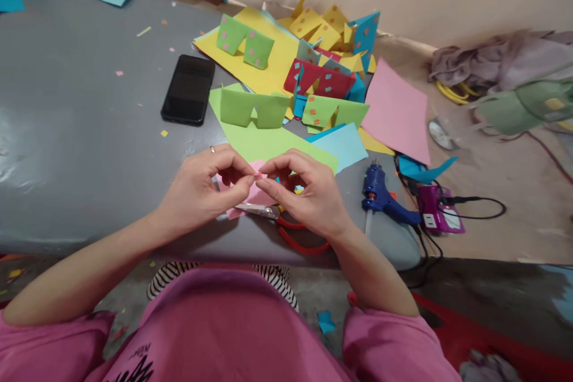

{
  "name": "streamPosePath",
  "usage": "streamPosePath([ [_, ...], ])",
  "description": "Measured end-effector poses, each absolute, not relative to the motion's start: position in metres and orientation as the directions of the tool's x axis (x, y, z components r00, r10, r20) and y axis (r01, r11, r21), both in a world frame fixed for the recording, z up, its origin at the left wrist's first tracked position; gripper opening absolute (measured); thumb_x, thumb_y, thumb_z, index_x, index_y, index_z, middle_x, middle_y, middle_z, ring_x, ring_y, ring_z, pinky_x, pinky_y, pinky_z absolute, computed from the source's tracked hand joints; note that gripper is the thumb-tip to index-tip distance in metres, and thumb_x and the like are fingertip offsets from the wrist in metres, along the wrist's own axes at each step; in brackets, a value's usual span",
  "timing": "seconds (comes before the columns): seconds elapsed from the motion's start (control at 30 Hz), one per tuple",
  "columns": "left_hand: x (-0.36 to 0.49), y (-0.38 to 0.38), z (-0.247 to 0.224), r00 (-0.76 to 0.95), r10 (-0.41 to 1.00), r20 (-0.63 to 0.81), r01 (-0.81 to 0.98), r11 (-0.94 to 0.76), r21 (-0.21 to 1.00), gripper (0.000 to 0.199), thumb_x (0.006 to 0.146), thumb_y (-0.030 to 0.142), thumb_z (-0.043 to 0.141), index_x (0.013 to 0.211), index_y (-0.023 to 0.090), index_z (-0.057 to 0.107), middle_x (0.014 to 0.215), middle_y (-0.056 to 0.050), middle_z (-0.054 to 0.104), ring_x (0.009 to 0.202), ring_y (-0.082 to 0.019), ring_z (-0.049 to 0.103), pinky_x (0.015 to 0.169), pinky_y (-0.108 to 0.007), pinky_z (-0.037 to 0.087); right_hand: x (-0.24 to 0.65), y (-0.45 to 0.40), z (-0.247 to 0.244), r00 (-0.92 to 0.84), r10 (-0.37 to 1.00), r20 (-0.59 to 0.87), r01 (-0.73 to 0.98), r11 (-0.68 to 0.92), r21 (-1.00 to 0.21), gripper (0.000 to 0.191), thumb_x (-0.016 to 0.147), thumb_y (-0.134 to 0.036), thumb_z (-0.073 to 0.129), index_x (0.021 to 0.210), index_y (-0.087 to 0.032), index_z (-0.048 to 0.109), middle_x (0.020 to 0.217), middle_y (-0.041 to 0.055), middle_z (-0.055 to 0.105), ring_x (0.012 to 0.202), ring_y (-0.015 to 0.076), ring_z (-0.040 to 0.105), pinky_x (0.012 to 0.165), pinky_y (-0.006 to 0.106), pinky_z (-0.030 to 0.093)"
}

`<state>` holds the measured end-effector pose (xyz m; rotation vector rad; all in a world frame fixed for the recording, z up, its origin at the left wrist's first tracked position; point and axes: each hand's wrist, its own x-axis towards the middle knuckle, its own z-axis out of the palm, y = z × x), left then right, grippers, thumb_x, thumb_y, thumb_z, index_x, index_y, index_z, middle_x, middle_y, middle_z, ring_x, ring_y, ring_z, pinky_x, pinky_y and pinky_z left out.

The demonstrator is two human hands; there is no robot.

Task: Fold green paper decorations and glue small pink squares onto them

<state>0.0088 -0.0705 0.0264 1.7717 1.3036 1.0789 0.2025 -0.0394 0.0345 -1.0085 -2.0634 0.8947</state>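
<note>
My left hand point(215, 182) and my right hand point(304, 188) meet fingertip to fingertip near the table's front edge. Both pinch a tiny piece of pink paper point(258, 176) between thumb and forefinger. Larger pink paper point(235, 213) lies beneath them, partly hidden by the fingers. Below the hands rest scissors point(271, 212) with red handles, partly covered by my right hand. Just beyond, a green paper sheet point(264, 146) carries a folded green paper shape point(255, 108) with a notch cut in its lower edge.
Several folded paper shapes with dots, including a red one point(317, 79), crowd the back. A black phone point(188, 91) lies left of them. At right are a blue glue gun point(385, 194), a purple power strip point(441, 209) with cables, and a pink sheet point(398, 107).
</note>
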Motion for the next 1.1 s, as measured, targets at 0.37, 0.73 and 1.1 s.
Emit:
streamPosePath([
  [0.37, 0.01, -0.07, 0.026, 0.17, 0.958, 0.229, 0.439, -0.282, 0.853, 0.01, 0.084, 0.018, 0.06, 0.076, 0.02, 0.064, 0.071, 0.002, 0.064, 0.066, -0.011, 0.055, 0.062, -0.024, 0.043, 0.201, -0.041, 0.035, -0.504, 0.831, 0.234, 0.36, 0.448, -0.819, 0.011, 0.092, -0.026, 0.065, 0.084, -0.019, 0.064, 0.077, -0.0002, 0.065, 0.067, 0.0105, 0.057, 0.06, 0.024, 0.046],
  [0.73, 0.01, -0.064, 0.02, 0.276, 0.937, 0.216, 0.542, -0.337, 0.77, 0.012, 0.086, 0.028, 0.062, 0.085, 0.019, 0.069, 0.078, -0.001, 0.069, 0.071, -0.013, 0.06, 0.067, -0.025, 0.044, 0.208, -0.035, 0.03, -0.598, 0.777, 0.194, 0.514, 0.558, -0.651, 0.012, 0.095, -0.024, 0.059, 0.086, -0.018, 0.062, 0.082, 0.0017, 0.066, 0.071, 0.0125, 0.058, 0.065, 0.026, 0.042],
  [1.1, 0.002, -0.057, 0.023, 0.308, 0.941, 0.14, 0.312, -0.239, 0.92, 0.021, 0.088, 0.036, 0.062, 0.084, 0.018, 0.071, 0.079, -0.002, 0.069, 0.073, -0.014, 0.06, 0.067, -0.025, 0.044, 0.211, -0.05, 0.053, -0.542, 0.803, 0.247, 0.528, 0.555, -0.643, 0.017, 0.095, -0.033, 0.063, 0.087, -0.018, 0.066, 0.083, 0.0015, 0.07, 0.068, 0.0119, 0.058, 0.063, 0.026, 0.042],
])
